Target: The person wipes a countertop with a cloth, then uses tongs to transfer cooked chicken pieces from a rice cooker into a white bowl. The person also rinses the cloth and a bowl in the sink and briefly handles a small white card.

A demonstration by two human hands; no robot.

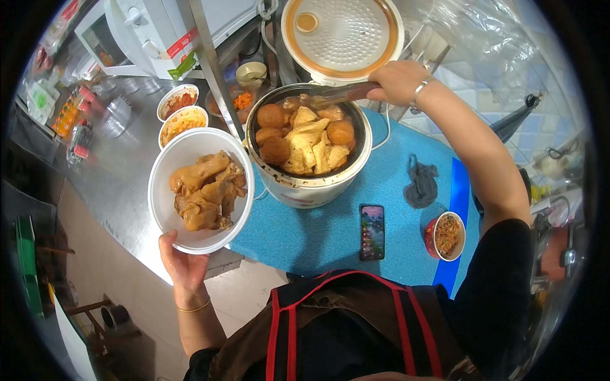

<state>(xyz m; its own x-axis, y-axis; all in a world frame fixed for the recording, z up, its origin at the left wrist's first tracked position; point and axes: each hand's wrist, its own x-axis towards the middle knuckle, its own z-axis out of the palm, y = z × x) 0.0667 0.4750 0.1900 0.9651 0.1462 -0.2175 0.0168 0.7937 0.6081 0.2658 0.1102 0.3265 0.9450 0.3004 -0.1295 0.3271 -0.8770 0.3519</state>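
My left hand grips the lower rim of a white plastic tub, held tilted at the rice cooker's left. Several glossy brown braised chicken legs lie inside it. My right hand holds what look like tongs, reaching in over the far rim of the white rice cooker. Their far end is partly hidden among the food. In the cooker's dark inner pot sit yellow folded pieces of food, perhaps tofu skin, and several brown round balls. The cooker's lid stands raised behind it.
Left of a metal post are two bowls of chopped food on a steel counter. The blue mat bears a phone, a dark tied bag and a paper cup of crumbly topping. A microwave stands upper left.
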